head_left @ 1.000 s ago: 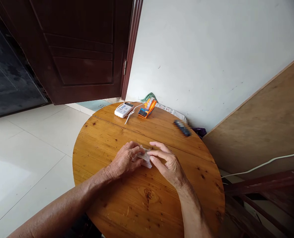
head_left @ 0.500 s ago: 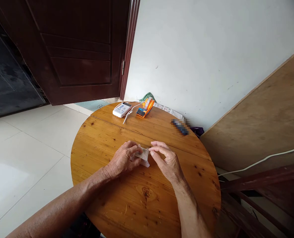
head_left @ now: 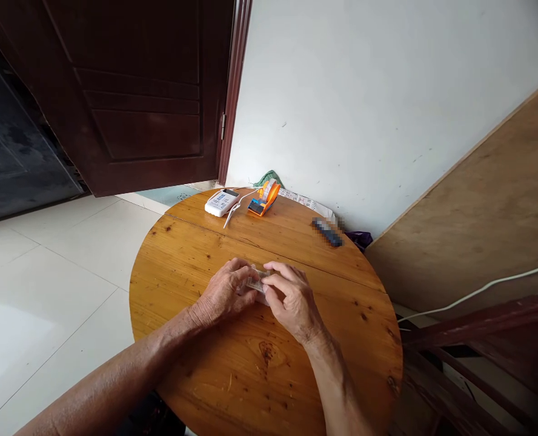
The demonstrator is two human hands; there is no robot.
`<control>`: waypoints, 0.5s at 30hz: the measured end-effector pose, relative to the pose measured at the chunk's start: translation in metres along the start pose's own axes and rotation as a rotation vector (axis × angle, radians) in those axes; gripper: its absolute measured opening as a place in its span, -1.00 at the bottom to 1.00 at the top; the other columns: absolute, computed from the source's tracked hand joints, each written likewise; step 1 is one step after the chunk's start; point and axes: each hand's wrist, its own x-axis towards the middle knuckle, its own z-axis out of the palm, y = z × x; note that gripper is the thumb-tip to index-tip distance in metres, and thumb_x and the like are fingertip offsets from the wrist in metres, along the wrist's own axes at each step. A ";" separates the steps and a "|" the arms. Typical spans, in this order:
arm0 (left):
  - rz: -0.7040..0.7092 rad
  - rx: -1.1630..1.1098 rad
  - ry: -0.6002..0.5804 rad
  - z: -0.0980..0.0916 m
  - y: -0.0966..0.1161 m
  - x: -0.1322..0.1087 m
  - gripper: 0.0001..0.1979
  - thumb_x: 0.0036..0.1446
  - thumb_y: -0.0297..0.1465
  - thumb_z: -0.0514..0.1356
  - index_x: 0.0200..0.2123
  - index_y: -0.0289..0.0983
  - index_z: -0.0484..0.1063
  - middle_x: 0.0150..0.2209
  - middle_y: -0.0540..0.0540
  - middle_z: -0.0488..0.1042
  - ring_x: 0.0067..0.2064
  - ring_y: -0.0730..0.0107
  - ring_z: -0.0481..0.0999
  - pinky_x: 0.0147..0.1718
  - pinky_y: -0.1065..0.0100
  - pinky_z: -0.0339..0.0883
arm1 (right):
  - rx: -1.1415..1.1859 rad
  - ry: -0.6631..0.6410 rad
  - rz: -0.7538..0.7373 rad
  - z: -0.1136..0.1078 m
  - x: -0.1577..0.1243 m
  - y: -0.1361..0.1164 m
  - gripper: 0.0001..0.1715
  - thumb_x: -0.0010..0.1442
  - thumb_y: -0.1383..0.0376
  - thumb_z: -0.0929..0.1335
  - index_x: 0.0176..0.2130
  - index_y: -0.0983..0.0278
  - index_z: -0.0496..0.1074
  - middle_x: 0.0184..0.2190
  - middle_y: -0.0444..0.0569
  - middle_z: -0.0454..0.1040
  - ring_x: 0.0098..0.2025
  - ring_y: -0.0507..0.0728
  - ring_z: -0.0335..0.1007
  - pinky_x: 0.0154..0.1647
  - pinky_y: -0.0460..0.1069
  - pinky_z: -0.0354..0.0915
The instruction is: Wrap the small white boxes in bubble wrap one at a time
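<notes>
My left hand (head_left: 223,293) and my right hand (head_left: 289,298) meet at the middle of a round wooden table (head_left: 196,254). Between their fingertips they pinch a small flat packet (head_left: 255,282) that looks like clear plastic with something printed inside. Both hands have their fingers curled onto it, and most of the packet is hidden by them. It sits just above the tabletop.
At the table's far edge lie a white device with a cable (head_left: 222,201), an orange tape dispenser (head_left: 262,200) and a dark blurred bar (head_left: 327,232). A dark wooden door (head_left: 132,91) stands behind, a board (head_left: 487,206) leans on the right, and a white cable (head_left: 478,290) crosses it.
My right hand has moved left and closed its fingers over the packet, covering more of it. My left hand has stayed in place.
</notes>
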 end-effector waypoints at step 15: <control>0.041 -0.033 0.005 -0.010 0.010 -0.005 -0.75 0.08 -0.44 0.21 -0.15 -0.19 0.57 0.09 -0.17 0.31 0.03 0.16 0.43 0.00 0.14 0.42 | 0.396 0.085 0.466 0.033 -0.001 0.019 -0.60 0.16 0.20 0.32 0.01 0.17 0.40 0.00 0.02 0.50 0.09 0.23 0.38 0.10 0.16 0.31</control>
